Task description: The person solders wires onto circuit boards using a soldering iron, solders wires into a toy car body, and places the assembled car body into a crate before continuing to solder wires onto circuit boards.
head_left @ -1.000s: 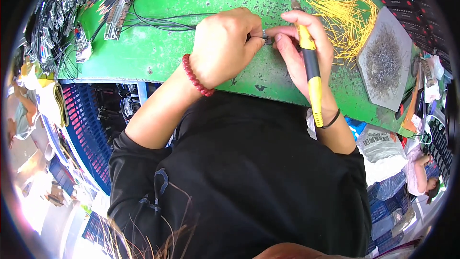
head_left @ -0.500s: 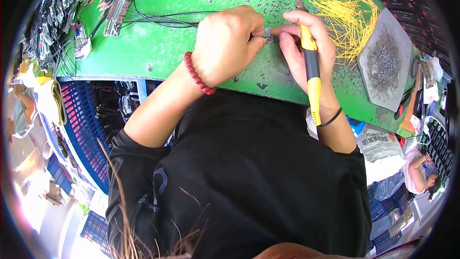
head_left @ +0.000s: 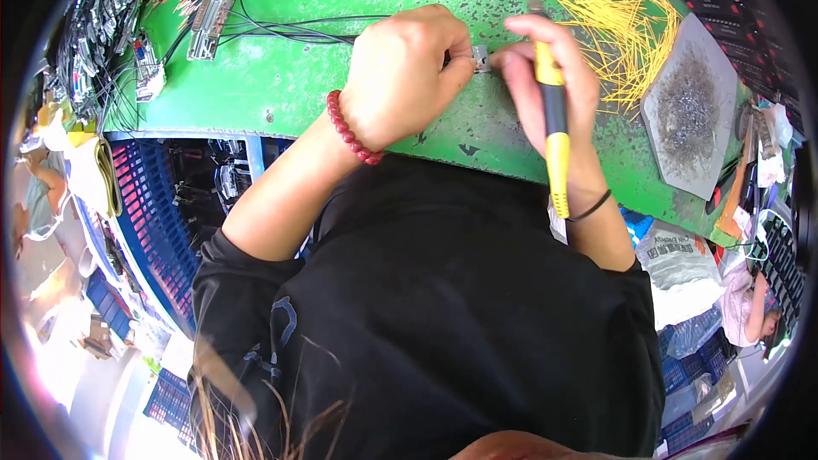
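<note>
A small silvery metal part (head_left: 481, 59) pokes out between the fingertips of my left hand (head_left: 409, 68), which is closed on it over the green bench. Thin black wires (head_left: 298, 32) run from under that hand toward the left. My right hand (head_left: 558, 77) has a soldering iron (head_left: 555, 119) with a yellow and black handle lying across its palm, the blurred metal tip pointing away from me. The thumb and index finger of this hand are close to the silvery part; whether they touch it, I cannot tell.
A heap of thin yellow wires (head_left: 626, 25) lies beyond my right hand, beside a grey plate (head_left: 669, 145) with dark residue. Clear-and-metal pieces (head_left: 216, 15) and black wires crowd the left of the green bench (head_left: 290, 89). A blue crate (head_left: 153, 230) stands below its edge.
My right thumb and index finger have drawn slightly back from the silvery part, which shows more now. The iron's tip has blurred with motion. My left hand stays nearly in place.
</note>
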`<state>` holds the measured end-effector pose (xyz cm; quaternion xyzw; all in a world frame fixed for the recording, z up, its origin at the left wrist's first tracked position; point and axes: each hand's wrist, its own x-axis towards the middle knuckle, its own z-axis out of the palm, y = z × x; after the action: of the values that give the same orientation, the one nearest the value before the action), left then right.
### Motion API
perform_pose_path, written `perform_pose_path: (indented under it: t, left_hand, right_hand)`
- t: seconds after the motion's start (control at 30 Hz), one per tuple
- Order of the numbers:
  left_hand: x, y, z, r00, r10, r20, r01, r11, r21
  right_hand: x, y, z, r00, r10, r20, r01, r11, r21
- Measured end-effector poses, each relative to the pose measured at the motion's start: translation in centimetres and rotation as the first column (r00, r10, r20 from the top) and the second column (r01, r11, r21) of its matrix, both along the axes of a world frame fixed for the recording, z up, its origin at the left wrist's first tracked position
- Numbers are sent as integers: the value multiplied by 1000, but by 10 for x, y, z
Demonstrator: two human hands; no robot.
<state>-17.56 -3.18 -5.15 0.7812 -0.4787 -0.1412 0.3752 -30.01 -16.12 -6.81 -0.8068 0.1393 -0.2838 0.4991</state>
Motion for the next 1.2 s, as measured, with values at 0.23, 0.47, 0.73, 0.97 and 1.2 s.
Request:
perform_pose_path:
  t: [0.23,0.47,0.73,0.97,1.2]
  left_hand:
    - [-2,-4,2,999,23,44,-24,999,30]
    - [-1,-9,5,995,14,95,-24,994,104]
    - [-2,-8,8,997,9,77,-18,993,119]
    - [-1,-8,7,997,9,71,-17,994,105]
    - [-2,-7,4,995,19,97,-26,997,74]
  right_hand:
    - [-37,-10,20,1000,18,-17,-11,945,328]
    - [-63,-18,12,1000,-21,-14,23,986,163]
    - [-59,-9,3,996,-45,80,9,915,404]
    - [-58,-10,2,997,-19,81,-14,924,381]
    - [-62,-10,-1,997,1,76,-23,956,291]
